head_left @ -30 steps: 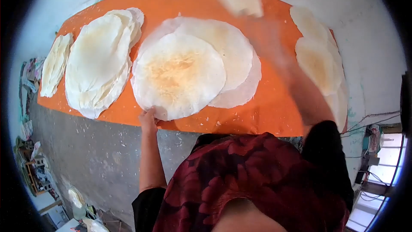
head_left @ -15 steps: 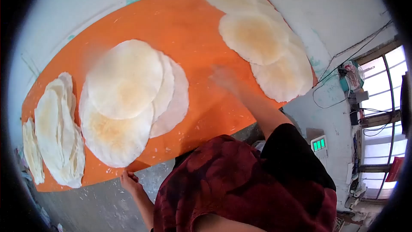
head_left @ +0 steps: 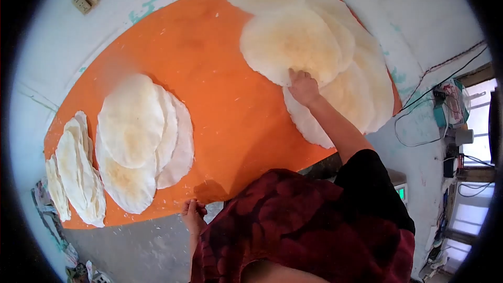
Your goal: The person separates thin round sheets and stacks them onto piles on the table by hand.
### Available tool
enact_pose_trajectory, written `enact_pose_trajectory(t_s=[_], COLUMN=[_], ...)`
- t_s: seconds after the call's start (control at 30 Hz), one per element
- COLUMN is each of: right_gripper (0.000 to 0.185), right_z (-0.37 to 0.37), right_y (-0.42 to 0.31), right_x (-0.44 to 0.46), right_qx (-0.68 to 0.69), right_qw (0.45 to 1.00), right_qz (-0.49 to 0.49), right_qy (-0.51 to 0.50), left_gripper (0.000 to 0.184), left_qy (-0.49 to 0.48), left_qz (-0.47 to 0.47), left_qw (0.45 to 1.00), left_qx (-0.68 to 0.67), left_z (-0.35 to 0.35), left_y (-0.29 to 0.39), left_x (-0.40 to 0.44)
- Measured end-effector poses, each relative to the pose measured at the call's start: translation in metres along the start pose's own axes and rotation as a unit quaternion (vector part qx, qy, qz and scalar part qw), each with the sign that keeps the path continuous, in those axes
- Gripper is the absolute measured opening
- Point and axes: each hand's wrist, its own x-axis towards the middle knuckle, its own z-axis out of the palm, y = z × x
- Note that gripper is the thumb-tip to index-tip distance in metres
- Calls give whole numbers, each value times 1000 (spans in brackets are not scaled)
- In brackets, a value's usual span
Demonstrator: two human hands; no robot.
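Note:
My right hand [head_left: 304, 88] is at the near edge of a large round flatbread [head_left: 293, 42], its fingers closed on that edge. This flatbread lies on top of overlapping flatbreads [head_left: 348, 97] on the right part of the orange tabletop [head_left: 225, 120]. Down by the front edge of the table is my left hand [head_left: 194, 215], its fingers curled with nothing visible in them. To its upper left lies a second group of pale round flatbreads [head_left: 131, 120], browned in the middle.
At the far left, folded or stacked flatbreads [head_left: 78, 170] lie close to the table edge. A white wall with an outlet [head_left: 85, 0] runs behind the table. Cables [head_left: 414, 139] hang at the right, near a barred window [head_left: 479, 126] and a scale with a green display [head_left: 401, 193].
My right hand has moved from above the bare orange surface to the flatbread's edge and closed on it. My left hand has shifted right along the table edge. The view has turned.

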Motion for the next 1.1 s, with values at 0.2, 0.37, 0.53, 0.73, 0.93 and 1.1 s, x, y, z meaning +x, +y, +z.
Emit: enact_pose_trajectory(t_s=[0.2,0.37,0.53,0.73,0.93,1.1], right_gripper=[22,10,21,24,17,17], right_z=[6,-106,-146,-98,-135,-237], right_y=[22,2,-88,-151,-77,-40], right_x=[22,31,-23,-62,-28,-6], right_qx=[7,69,256,471,444,415], right_qw=[996,988,937,846,890,901], right_qz=[-86,-119,-230,-177,-87,-17], right_qy=[33,73,-60,-178,-52,123], left_gripper=[13,15,41,42,35,31], left_qy=[-39,-147,-281,-298,-266,-306], left_qz=[0,49,47,-47,-37,42], left_qw=[999,986,957,939,951,941], left_qx=[-1,59,-53,-164,-155,-138], left_z=[45,88,165,176,143,57], left_y=[-1,23,76,69,88,187], left_x=[-16,-7,5,37,72,111])
